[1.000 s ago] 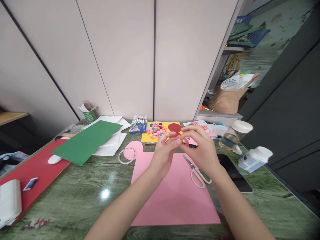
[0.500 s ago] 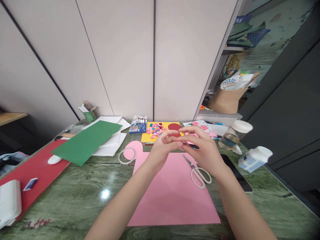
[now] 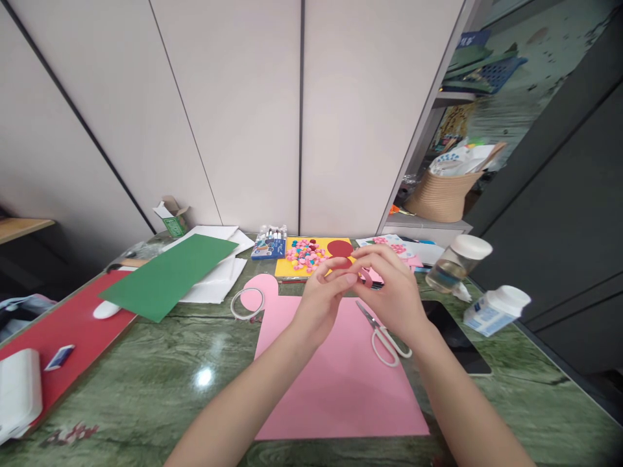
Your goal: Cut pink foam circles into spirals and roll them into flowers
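Above the pink sheet [image 3: 335,383], my left hand [image 3: 324,292] and my right hand [image 3: 389,285] meet at the fingertips, both closed. A curled pink paper strip [image 3: 368,277] shows between the right thumb and fingers; the left fingertips pinch near its other end, mostly hidden. White-handled scissors [image 3: 387,340] lie on the sheet below my right hand, blades pointing away. To the left, a pink paper circle [image 3: 260,290] lies partly under a white ring [image 3: 247,303]. Past my hands, small coloured pieces [image 3: 306,255] and a red paper circle [image 3: 339,248] rest on a yellow sheet [image 3: 285,268].
A black phone or tablet [image 3: 457,340], a lidded jar [image 3: 457,263] and a white bottle [image 3: 497,310] stand or lie at the right. Green paper [image 3: 170,275] overlaps white sheets [image 3: 228,272] at the left. A marker box [image 3: 268,248] sits by the back panel [image 3: 233,117].
My hands have turned and drawn together slightly, the fingers closing in. The curled pink strip now shows at my right hand, and more of the red circle is visible behind.
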The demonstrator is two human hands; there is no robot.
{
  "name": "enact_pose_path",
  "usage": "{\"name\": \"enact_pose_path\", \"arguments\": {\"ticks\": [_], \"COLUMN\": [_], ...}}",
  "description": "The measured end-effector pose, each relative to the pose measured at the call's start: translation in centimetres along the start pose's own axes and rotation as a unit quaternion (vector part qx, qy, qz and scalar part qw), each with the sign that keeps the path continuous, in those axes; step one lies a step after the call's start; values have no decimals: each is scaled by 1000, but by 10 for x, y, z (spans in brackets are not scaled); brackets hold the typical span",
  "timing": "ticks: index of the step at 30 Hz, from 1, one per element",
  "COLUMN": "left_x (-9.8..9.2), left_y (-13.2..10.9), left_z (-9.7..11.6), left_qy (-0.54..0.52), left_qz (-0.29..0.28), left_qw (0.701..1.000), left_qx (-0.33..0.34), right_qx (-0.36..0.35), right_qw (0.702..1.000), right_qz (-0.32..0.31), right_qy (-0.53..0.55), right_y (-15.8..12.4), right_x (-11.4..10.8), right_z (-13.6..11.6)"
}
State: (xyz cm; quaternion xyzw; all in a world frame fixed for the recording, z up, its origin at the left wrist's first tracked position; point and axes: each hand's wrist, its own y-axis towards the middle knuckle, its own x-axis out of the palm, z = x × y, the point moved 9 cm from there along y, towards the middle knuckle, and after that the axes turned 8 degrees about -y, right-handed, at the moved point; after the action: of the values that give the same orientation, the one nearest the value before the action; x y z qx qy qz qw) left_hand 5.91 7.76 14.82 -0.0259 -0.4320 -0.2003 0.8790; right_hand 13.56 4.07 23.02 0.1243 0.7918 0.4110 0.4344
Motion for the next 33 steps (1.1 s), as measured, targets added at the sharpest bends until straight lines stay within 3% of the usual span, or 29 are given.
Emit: {"name": "enact_pose_path", "arguments": {"ticks": [5,11,21,33], "left_x": [-6,4,5,1], "left_y": [3,4,0,3], "left_z": [5,10,3,6], "left_qy": [10,70,30,24], "left_qz": [12,-38,-22,-16], "left_qw": [1000,997,999,1000], "left_qx": [9,-15,-8,10], "right_qx": [-12,-71,-48,-34], "right_qw": [999,991,998,998], "right_qz": [-40,-107,-22,-59], "right_qy": [15,20,-19,-9], "right_y": [0,-2,-1,-1], "right_x": [0,5,-6,0], "right_z": [1,-8,-3,-1]}}
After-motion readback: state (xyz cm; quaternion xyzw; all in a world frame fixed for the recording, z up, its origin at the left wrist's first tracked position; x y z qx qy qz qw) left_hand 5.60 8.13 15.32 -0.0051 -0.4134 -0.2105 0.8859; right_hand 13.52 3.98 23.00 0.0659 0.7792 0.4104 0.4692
